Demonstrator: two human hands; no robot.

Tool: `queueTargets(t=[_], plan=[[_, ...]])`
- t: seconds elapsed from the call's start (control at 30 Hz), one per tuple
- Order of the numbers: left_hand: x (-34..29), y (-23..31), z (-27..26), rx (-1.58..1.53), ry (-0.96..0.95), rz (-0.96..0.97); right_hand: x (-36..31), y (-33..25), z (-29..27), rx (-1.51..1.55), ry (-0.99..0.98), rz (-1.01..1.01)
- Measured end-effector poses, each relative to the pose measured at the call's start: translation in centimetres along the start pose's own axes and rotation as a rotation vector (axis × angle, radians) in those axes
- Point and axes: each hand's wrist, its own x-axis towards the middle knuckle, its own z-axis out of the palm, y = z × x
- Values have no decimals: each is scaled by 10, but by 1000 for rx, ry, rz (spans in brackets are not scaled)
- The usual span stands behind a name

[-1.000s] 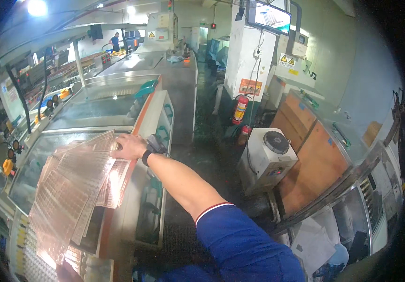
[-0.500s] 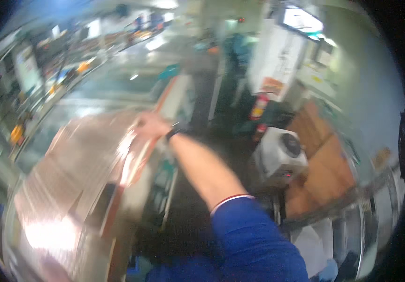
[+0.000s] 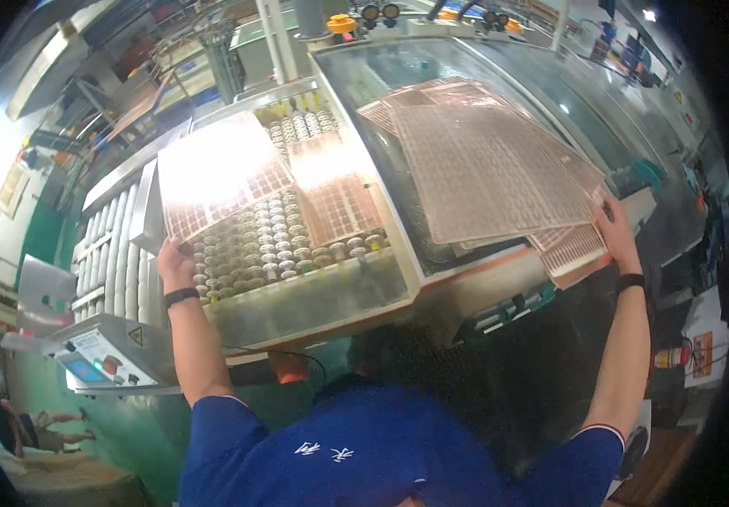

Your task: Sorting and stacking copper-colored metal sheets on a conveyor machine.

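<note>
My left hand [image 3: 177,269] is closed on the near corner of a copper panel [image 3: 250,188] patterned with small squares. This panel slants over the roller bed [image 3: 273,253], and glare whitens its upper part. A second gridded copper panel [image 3: 339,203] lies flat on the rollers to its right. On the glass cover [image 3: 364,63] further right rests a fanned stack of thin copper panels [image 3: 491,165]. My right hand [image 3: 618,234] grips the right edge of that stack, near its front corner. Which of those sheets the fingers pinch is hidden.
A metal rim [image 3: 322,296] borders the roller bed in front of me. White rollers [image 3: 111,245] and a control box [image 3: 102,359] with a screen stand at left. Yellow knobs and round gauges [image 3: 379,13] line the far side. A person [image 3: 35,427] is far off at lower left.
The view has swung left, from the aisle and stack to the roller bed. My left hand now shows, holding a panel; my right hand is still at the stack's edge.
</note>
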Motion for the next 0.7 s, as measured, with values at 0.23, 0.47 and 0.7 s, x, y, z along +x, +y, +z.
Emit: queueTargets(t=[0.23, 0.47, 0.7], plan=[[63, -64, -17, 160, -43, -142, -7, 5, -16, -65, -19, 62], [143, -91, -79, 1276, 244, 247, 10, 13, 2, -24, -35, 24], [83, -139, 33, 1889, -312, 221, -2, 19, -7, 71, -28, 94]])
